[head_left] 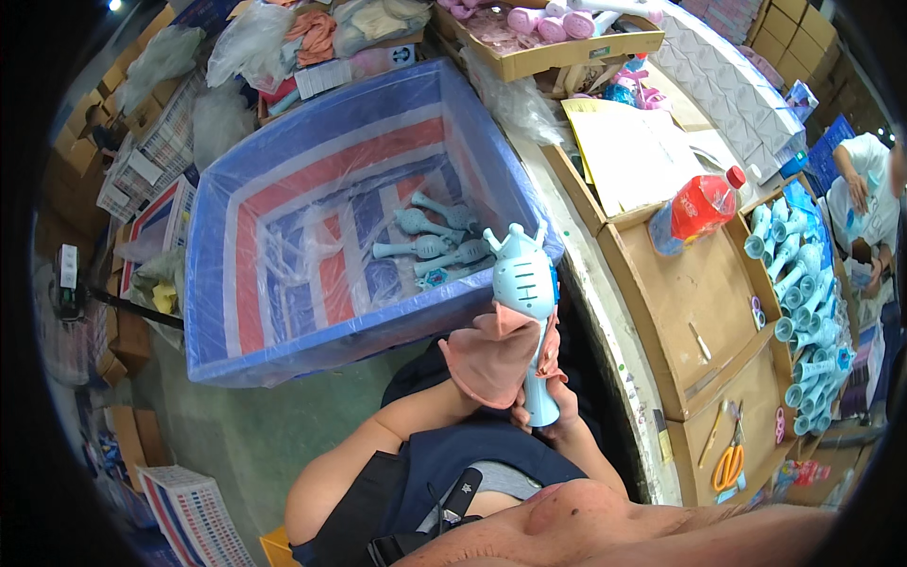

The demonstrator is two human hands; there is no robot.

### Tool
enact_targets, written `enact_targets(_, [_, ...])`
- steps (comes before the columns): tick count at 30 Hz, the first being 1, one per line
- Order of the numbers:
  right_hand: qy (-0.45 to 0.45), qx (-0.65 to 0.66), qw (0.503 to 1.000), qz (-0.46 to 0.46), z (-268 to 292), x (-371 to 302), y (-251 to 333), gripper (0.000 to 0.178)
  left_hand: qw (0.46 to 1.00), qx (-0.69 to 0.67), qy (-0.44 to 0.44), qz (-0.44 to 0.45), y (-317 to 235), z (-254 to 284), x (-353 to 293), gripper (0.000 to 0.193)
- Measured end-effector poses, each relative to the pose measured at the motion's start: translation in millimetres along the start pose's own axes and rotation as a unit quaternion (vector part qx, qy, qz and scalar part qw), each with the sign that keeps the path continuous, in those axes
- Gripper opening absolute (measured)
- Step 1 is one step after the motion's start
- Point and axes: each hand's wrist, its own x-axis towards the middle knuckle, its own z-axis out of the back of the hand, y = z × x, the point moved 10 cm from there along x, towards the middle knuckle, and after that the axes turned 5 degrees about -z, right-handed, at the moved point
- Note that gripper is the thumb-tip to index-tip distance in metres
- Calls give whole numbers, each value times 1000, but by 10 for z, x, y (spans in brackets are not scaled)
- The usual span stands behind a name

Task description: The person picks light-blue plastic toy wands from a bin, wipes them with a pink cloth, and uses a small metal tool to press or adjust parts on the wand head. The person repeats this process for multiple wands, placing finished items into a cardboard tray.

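Note:
A light blue plastic toy wand point(524, 283) with a crown-like top stands upright in front of my chest. My right hand point(562, 404) is closed round its lower handle. A pink cloth point(491, 354) is draped over my left hand point(472, 389) and pressed against the wand just below its head. That cloth hides most of the left fingers. Just beyond the wand, several similar light blue wands point(425, 246) lie in the right part of a large blue bin point(283, 354) lined with clear plastic over red, white and blue stripes.
On the right, a bench carries cardboard trays point(661, 331), a red-labelled bottle point(694, 213), orange-handled scissors point(728, 465) and a heap of light blue wand parts point(803, 312). A box of pink parts point(557, 57) sits at the back. Another person point(860, 180) is at the far right.

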Motion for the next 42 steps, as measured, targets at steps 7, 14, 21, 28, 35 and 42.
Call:
enact_targets(7, [-45, -71, 996, 34, 118, -43, 45, 76, 997, 75, 11, 21, 43, -4, -93, 60])
enact_targets(14, [-226, -266, 933, 89, 347, -192, 440, 45, 990, 139, 24, 32, 12, 53, -175, 52])
enact_targets(21, [-138, -228, 901, 343, -227, -313, 1413, 83, 967, 237, 79, 39, 188, -127, -152, 44])
enact_targets(28, [-111, -160, 934, 298, -268, -169, 1362, 92, 945, 305, 108, 50, 251, -192, -236, 36])
enact_targets(35, [-127, -139, 934, 302, -148, -250, 1319, 93, 913, 382, 141, 32, 279, -264, -232, 28])
enact_targets(42, [-149, -112, 938, 293, -76, -244, 1276, 93, 802, 558, 201, -65, 200, -455, -148, 21])
